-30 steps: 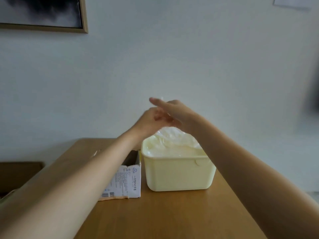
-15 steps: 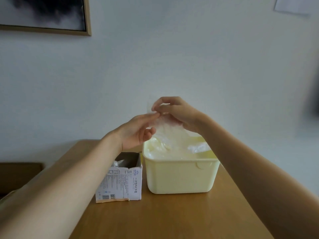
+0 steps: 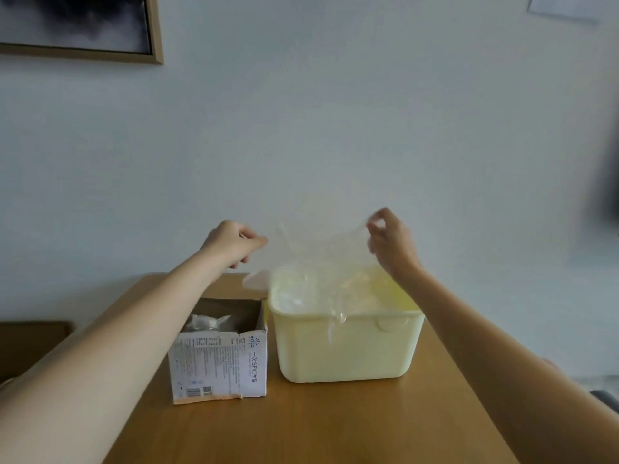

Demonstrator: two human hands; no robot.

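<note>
Two pinches on one clear bag (image 3: 321, 259), up in the middle of the frame; held at its top left edge by the left hand (image 3: 234, 242) and at its top right edge by the right hand (image 3: 390, 244); both clamped on the thin film with curled fingers, well apart from each other, pulling the top wide. Hanging down into the yellow bin (image 3: 345, 349) in the lower middle; bottom part inside, with a little flap over the front rim. Most likely very light; soft and floppy, with no shape of its own; slippery too, and easy to rip if yanked. Best held right there at the top edge, with a bit of film bunched between thumb and finger; no grabbing in the middle. Open end up, closed end down, by the look of it; long way running up and down, though stretched left to right just now. Just left of the bin, an open cardboard box (image 3: 219, 363) with clear packs inside; both on a wooden table (image 3: 301, 430); corner of a framed picture (image 3: 154, 28) in the upper left.
</note>
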